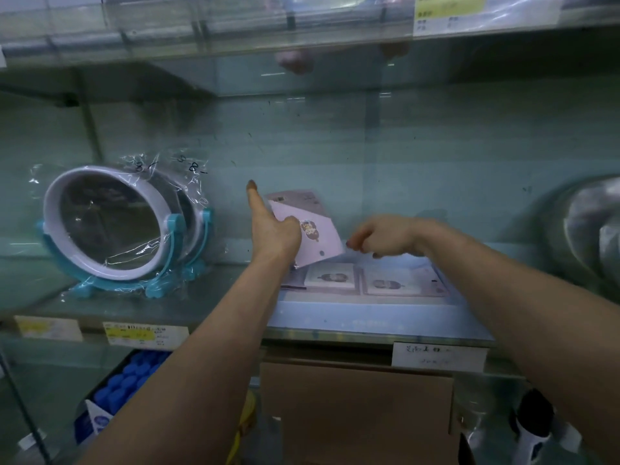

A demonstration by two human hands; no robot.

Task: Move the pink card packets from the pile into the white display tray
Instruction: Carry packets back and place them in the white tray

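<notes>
While left hand (pixel 275 229) pinches pink card packet (pixel 318 238), right hand (pixel 380 237) curls at 4 o'clock corner, grip unclear; two flat packets (pixel 330 277) already in white display tray (pixel 369 318).

Premises: retail shop with stocked shelving. Landmark: white display tray (pixel 369 317) on a glass shelf (pixel 201 307).
- Left of the tray: two round stand mirrors (pixel 110 223), sealed in clear plastic wrap with marker writing.
- Below-left of the tray, on the shelf edge: printed yellow-and-white price labels (pixel 144 333).
- Under the tray's front: handwritten label (pixel 439 355).
- Above the tray: upper shelf label (pixel 449 11).
- Lower left of the tray: boxed blue goods (pixel 134 374).
</notes>
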